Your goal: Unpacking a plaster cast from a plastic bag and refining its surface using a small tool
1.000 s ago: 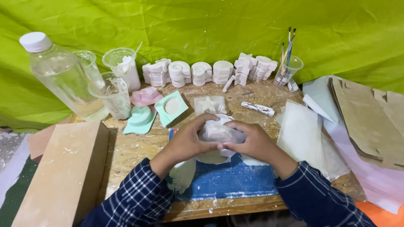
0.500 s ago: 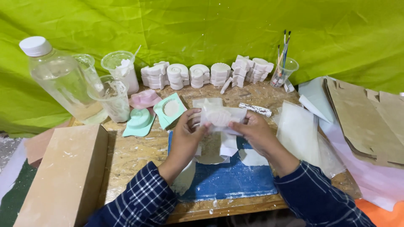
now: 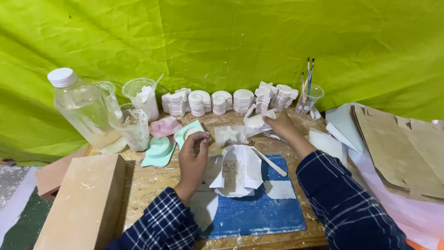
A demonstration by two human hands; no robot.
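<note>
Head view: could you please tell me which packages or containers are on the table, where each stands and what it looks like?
Plastic bottle: far left, clear, white cap.
Plastic cups: beside the bottle, clear, smeared white.
Brush cup: back right, clear, holds thin brushes.
Clear bag: centre, small, flat, between left hand and right hand.
Cardboard box: near left, long, tan.
Brown paper sheets: right edge, stacked flat.
No labels, signs or screens can be made out.

White plaster cast [image 3: 257, 121] held upright near back row of casts.
</note>
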